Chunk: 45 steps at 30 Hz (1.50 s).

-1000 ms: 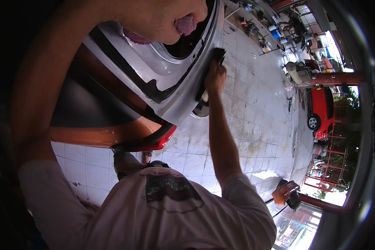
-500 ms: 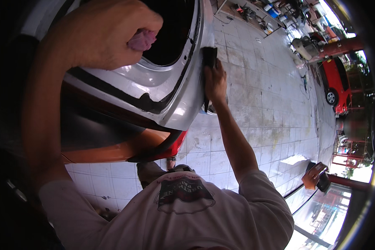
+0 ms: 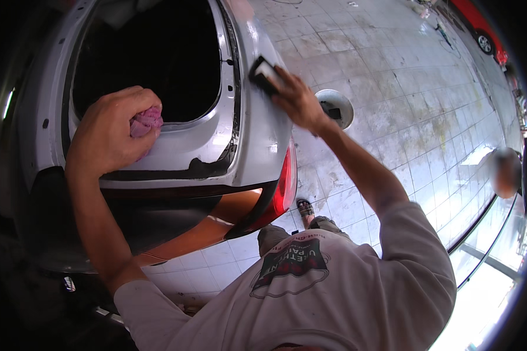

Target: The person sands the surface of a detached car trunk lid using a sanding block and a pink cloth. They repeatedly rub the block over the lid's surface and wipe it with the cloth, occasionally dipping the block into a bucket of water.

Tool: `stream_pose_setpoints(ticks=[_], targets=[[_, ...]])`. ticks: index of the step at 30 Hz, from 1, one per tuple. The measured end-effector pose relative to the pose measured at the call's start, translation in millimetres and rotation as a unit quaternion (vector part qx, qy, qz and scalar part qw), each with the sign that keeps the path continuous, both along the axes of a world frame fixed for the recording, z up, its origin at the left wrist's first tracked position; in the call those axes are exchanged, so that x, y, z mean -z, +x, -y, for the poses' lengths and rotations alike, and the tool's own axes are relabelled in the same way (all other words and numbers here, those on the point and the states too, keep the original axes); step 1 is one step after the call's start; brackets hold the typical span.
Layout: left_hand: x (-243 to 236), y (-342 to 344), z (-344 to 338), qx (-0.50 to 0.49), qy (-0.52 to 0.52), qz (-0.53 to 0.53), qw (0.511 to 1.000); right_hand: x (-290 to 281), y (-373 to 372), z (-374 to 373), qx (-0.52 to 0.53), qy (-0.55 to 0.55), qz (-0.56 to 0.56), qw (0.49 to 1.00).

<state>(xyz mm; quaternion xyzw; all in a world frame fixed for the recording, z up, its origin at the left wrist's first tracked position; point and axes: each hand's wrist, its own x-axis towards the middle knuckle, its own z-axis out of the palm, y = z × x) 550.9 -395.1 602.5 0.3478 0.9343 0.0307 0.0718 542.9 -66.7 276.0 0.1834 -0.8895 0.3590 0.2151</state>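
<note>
A silver-grey car body (image 3: 263,137) stands in front of me, with black strips along the edges of its dark rear opening (image 3: 152,58). My left hand (image 3: 108,128) is closed round a crumpled pink cloth (image 3: 146,123), in front of the lower edge of that opening. In my right hand (image 3: 301,102) is a black sanding block (image 3: 257,73) with a pale patch on it, at the car's right rear corner pillar. Whether the block touches the paint, I cannot tell. Below it is the red tail light (image 3: 286,178).
A round bucket (image 3: 349,108) with something dark inside stands on the tiled floor (image 3: 386,117) beyond my right wrist. An orange and black lower panel (image 3: 211,219) runs beneath the car's rear. A red car (image 3: 468,14) is parked at the far right. My sandalled foot (image 3: 305,210) shows by the tail light.
My view has shifted, showing more of the rear opening and the bucket. The sanding block has tilted, showing a pale patch. Both hands keep their holds.
</note>
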Motion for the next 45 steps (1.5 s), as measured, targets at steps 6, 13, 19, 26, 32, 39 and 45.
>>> stream_pose_setpoints(ticks=[6,13,19,26,32,39,45], targets=[[-8,4,-14,0.081,0.034,0.032,0.996,-9,47,-11,0.009,0.012,0.022,1.0],[1,-1,-11,0.035,0.02,-0.001,0.999,-25,10,25,0.174,0.01,0.08,0.981],[-5,4,-16,0.064,0.039,0.034,0.997,-35,45,42,0.202,-0.007,0.08,0.976],[57,0,-55,0.04,0.329,0.082,0.94,-15,-68,-33,0.167,-0.091,0.225,0.956],[164,57,-125,0.173,0.037,-0.147,0.973,175,135,-132,0.078,-0.021,0.227,0.97],[183,-29,-197,0.128,-0.072,-0.227,0.963,288,626,-166,0.269,0.058,0.766,0.582],[220,-124,-217,0.041,-0.089,-0.275,0.956,297,892,-149,0.254,-0.188,0.777,0.545]])
